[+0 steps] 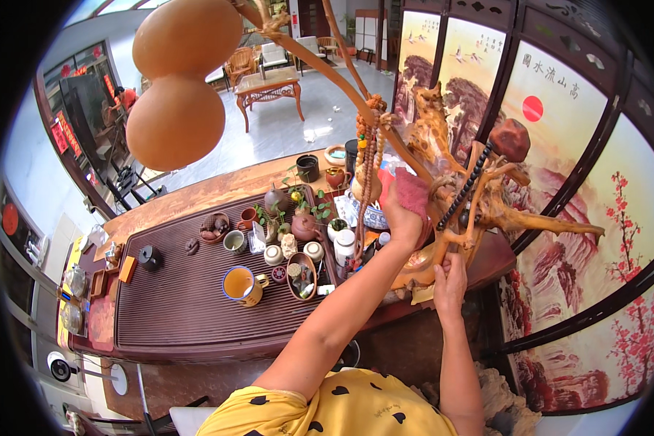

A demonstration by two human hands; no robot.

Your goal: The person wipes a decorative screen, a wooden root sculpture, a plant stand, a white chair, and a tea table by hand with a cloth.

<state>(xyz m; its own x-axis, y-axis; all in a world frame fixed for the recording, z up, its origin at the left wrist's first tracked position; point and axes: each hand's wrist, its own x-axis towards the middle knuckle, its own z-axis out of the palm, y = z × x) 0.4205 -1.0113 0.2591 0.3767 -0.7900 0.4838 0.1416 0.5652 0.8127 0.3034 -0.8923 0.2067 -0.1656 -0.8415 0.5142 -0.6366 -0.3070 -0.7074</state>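
A crumpled pink cloth [412, 192] is in my left hand [403, 220], which reaches in among the branches of a polished driftwood stand [441, 136]. My right hand [450, 278] grips a lower branch of that wood, its fingers wrapped around it. Strings of brown beads [366, 185] hang from a branch beside the cloth, and a black bead string [465, 188] drapes over the wood to its right. Behind my left hand is a blue-and-white porcelain bowl [375, 219], partly hidden. A large dried gourd [175, 120] hangs high at the left.
A ribbed tea tray [180, 316] holds a yellow mug [245, 286], a clay teapot [305, 226], cups and small figures. A white bottle [344, 246] stands beside it. A painted folding screen [556, 163] rises at the right. A person in red [125, 98] is far off at left.
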